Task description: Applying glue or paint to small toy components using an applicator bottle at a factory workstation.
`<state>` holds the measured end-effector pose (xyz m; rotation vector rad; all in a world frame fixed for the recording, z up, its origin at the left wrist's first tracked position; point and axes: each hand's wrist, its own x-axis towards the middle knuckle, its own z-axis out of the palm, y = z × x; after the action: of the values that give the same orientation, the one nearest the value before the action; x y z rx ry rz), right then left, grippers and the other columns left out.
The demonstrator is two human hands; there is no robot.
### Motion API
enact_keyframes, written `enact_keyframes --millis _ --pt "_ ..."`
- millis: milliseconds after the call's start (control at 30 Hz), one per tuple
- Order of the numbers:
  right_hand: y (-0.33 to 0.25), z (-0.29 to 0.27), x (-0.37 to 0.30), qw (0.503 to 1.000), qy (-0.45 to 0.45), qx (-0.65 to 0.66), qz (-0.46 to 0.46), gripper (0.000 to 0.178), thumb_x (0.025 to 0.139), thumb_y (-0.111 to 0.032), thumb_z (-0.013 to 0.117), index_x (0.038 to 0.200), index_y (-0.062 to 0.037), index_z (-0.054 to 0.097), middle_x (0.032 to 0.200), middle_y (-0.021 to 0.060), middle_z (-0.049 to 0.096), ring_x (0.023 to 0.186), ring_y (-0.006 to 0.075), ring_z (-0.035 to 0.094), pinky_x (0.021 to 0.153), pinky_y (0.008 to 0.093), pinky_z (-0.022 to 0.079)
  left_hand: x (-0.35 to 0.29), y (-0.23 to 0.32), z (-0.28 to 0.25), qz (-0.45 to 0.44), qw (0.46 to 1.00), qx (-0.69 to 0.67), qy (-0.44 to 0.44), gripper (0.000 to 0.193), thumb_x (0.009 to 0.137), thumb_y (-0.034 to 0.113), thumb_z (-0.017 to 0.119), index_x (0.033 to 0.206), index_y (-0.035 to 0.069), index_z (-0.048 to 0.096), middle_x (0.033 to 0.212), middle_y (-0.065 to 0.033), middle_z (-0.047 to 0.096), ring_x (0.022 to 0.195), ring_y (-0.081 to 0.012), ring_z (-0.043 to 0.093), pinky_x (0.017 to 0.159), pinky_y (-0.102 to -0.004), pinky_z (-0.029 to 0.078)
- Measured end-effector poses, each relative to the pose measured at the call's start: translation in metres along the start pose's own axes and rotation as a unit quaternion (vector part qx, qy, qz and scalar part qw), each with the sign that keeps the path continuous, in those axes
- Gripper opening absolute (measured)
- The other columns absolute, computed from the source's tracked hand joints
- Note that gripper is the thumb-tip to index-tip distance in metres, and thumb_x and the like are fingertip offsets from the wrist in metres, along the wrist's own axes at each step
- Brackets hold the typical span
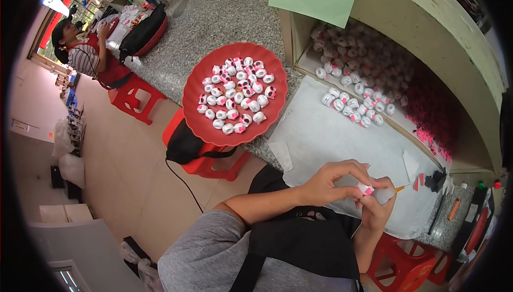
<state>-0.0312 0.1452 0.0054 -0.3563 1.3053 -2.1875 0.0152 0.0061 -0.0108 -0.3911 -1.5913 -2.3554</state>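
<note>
My left hand (337,184) pinches a small white-and-pink figurine head (365,189) between thumb and fingertips. My right hand (377,213) is closed right beside it, its fingertips also against the piece. A whitish, translucent small bottle (383,196) sits in the right hand, with an orange nozzle (399,189) and thin needle pointing right. Both hands are above the white sheet (320,131) on the worktop. Several similar white pieces (352,105) lie on the sheet's far part. A red scalloped tray (192,107) to the left holds many with pink parts.
Past the sheet, a shelf compartment holds heaped white pieces (358,51) and small pink parts (430,115). Black scraps (436,181) and an orange-handled tool (453,209) lie at right. Red stools (403,262) stand below. A co-worker (85,51) sits at the far left.
</note>
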Motion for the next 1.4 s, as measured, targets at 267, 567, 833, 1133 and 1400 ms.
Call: enact_keyframes --millis 267,567,833,1133,1400 --pt "-0.007 0.007 0.017 0.989 0.093 -0.112 -0.025 0.035 0.066 -0.004 0.053 0.099 0.0041 0.043 0.065 0.0126 0.053 0.043 0.0095 0.041 0.043 0.0185 0.035 -0.001 0.054 -0.072 0.106 0.817 0.506 0.254 0.024 0.063 -0.002 0.057 0.086 0.002 0.053 0.088 -0.0091 0.045 0.081 -0.0191 0.046 0.072 -0.0264 0.036" --pt "-0.005 -0.006 0.017 0.995 0.058 -0.081 -0.006 0.026 0.068 0.0 0.051 0.092 0.0042 0.047 0.063 0.0091 0.051 0.047 0.0091 0.042 0.045 0.0186 0.034 0.082 0.013 -0.042 0.156 0.823 0.546 0.024 0.029 0.059 0.001 0.059 0.087 0.003 0.053 0.084 -0.01 0.051 0.085 -0.0249 0.046 0.074 -0.0338 0.038" --pt "-0.007 -0.024 -0.001 0.985 0.115 -0.122 -0.042 0.032 0.072 -0.005 0.049 0.101 0.0035 0.041 0.066 0.008 0.048 0.044 0.007 0.038 0.039 0.0165 0.03 0.147 -0.076 -0.005 0.147 0.613 0.776 0.013 0.007 0.06 0.011 0.048 0.063 0.006 0.052 0.062 -0.0078 0.049 0.065 -0.0204 0.047 0.062 -0.0298 0.034" --pt "-0.02 -0.019 -0.004 0.993 0.062 -0.016 -0.098 0.044 0.071 -0.006 0.048 0.109 -0.0012 0.028 0.09 0.0142 0.039 0.044 0.0088 0.038 0.037 0.0172 0.033 0.12 -0.015 -0.008 0.116 0.862 0.492 0.027 0.016 0.064 0.003 0.054 0.08 0.002 0.053 0.069 -0.007 0.048 0.066 -0.0184 0.048 0.057 -0.0263 0.04" --pt "-0.028 0.003 0.003 0.979 0.114 -0.145 -0.089 0.039 0.071 -0.013 0.049 0.105 0.0011 0.035 0.095 0.0129 0.04 0.061 0.0174 0.049 0.044 0.0225 0.042 0.041 0.015 -0.021 -0.156 0.985 -0.06 0.047 0.02 0.073 0.003 0.052 0.093 0.004 0.051 0.093 -0.0077 0.05 0.077 -0.01 0.049 0.063 -0.0226 0.042"
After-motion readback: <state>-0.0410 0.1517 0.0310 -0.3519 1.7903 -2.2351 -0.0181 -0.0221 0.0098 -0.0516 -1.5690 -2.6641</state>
